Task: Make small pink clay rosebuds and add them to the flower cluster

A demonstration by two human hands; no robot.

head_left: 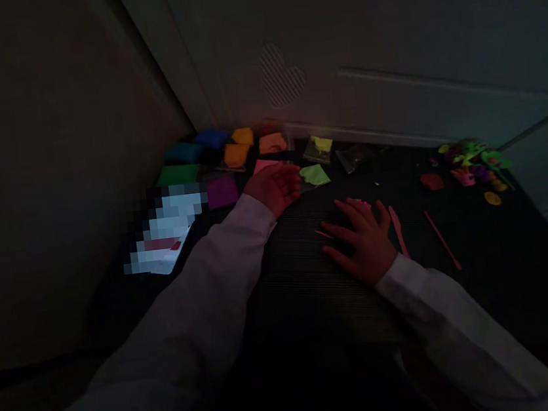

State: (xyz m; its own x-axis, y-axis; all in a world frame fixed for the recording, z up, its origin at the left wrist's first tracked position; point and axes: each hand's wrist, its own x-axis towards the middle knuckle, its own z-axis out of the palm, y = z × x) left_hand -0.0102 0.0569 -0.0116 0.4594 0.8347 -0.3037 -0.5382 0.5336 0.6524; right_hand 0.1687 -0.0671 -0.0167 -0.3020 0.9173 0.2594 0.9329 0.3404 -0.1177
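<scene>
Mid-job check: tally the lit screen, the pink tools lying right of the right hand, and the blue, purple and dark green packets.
Lit screen: 1
Pink tools: 2
Blue packets: 2
Purple packet: 1
Dark green packet: 1
Total: 7

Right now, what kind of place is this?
Probably a craft table in a dim room: I see colourful packets, maybe clay, two thin pink tools and a little pile of colourful shapes.

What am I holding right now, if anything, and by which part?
No hold shows clearly. Your right hand is spread over the table; your left hand is loosely curled, too dim to rule out something small.
</scene>
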